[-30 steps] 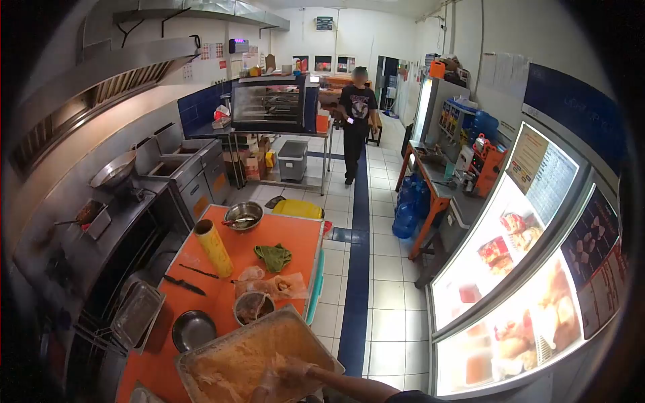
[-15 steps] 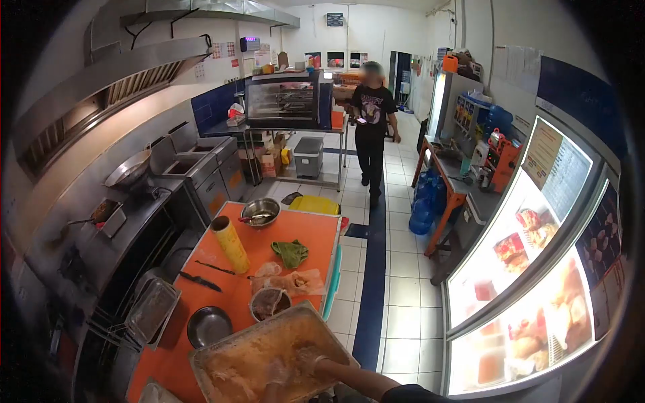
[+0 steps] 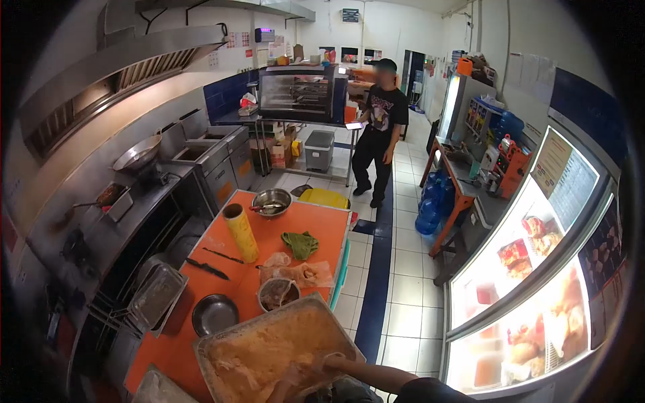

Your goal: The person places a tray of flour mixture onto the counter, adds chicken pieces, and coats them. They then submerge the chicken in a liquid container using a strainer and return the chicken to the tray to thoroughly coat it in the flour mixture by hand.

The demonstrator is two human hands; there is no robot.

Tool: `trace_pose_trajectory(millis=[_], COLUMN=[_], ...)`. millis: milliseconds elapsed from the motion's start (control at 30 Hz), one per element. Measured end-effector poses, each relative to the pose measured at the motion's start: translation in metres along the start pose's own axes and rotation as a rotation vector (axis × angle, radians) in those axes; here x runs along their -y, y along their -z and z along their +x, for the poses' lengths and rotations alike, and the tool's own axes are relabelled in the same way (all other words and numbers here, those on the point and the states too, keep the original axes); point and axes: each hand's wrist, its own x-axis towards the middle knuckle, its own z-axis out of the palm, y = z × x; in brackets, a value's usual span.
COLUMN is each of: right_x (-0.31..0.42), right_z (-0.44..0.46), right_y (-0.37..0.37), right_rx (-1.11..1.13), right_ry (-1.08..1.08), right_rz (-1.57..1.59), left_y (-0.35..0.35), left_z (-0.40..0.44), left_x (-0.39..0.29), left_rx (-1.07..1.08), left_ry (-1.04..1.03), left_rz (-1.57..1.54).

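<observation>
A large metal tray (image 3: 201,363) holding an orange-brown powdery mix lies at the near end of the orange table. Both my hands are in its near part, close together. My left hand (image 3: 285,384) is smeared and low in the tray; its fingers cannot be made out. My right hand (image 3: 324,365) touches the mix from the right, fingers blurred too. Just beyond the tray stand a bowl with something pale and greyish in it (image 3: 279,293) and a dark round pan (image 3: 215,315). Plastic bags (image 3: 302,273) lie behind the bowl.
On the orange table (image 3: 269,232) are a yellow roll (image 3: 240,233), a green cloth (image 3: 300,245), a knife (image 3: 207,269) and a steel bowl (image 3: 271,202). A person (image 3: 383,127) with a phone stands beyond it. A lit display case (image 3: 517,289) is at right, stoves (image 3: 134,195) at left.
The person beyond the table has come nearer and now stands close to the shelf table, phone held out. My hands have shifted within the tray. The view has swung slightly left.
</observation>
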Motion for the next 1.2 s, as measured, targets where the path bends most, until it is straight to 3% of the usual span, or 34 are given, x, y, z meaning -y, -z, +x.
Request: trace_pose_trajectory(millis=[167,267,333,400,500,600,667,700,800,833,900,1100,1167,1200], right_x=[0.015,0.013,0.04,0.086,0.117,0.091,0.055,0.054,0.052,0.049,0.042,0.052,0.069,0.063], right_z=[0.026,0.029,-0.008,-0.057,-0.096,-0.091,-0.065,-0.06,-0.027,-0.009,0.008,-0.072,-0.092,-0.089], right_y=[-0.017,-0.017,0.031,0.078,0.118,0.116,0.089,0.083,0.054,0.041,0.047,0.065,0.083,0.064], right_rx=[-0.136,-0.312,-0.225,-0.128,-0.016,0.168,-0.383,-0.387,-0.329,-0.204,-0.106,-0.021,0.05,0.069], right_ry=[0.149,0.314,0.198,0.084,-0.064,0.06,0.254,0.253,0.152,0.128,0.107,0.197,0.146,0.145], right_rz=[0.176,0.137,0.197,0.261,-0.016,-0.254,-0.203,-0.203,0.336,-0.009,-0.375,-0.099,-0.654,-0.625], left_y=[-0.002,-0.021,-0.031,0.005,0.061,0.068,0.063,0.059,0.041,0.033,0.018,0.012,0.018,0.017], left_z=[0.015,0.022,0.027,0.007,-0.021,-0.011,0.004,0.009,0.022,0.025,0.028,-0.006,-0.009,-0.013], left_x=[-0.004,0.006,0.019,0.011,-0.023,-0.01,-0.003,-0.003,-0.006,-0.006,-0.007,-0.009,-0.011,-0.013], left_rx=[-0.039,-0.179,-0.252,-0.018,0.204,-0.023,-0.205,-0.246,-0.269,-0.25,-0.201,-0.034,0.001,0.014], left_ry=[-0.029,-0.069,-0.087,0.093,0.266,0.271,0.269,0.242,0.12,0.079,0.024,0.034,0.033,0.045], left_rz=[-0.078,-0.236,-0.388,-0.468,-0.534,-0.298,-0.072,-0.005,0.102,0.104,0.074,-0.057,-0.057,-0.063])
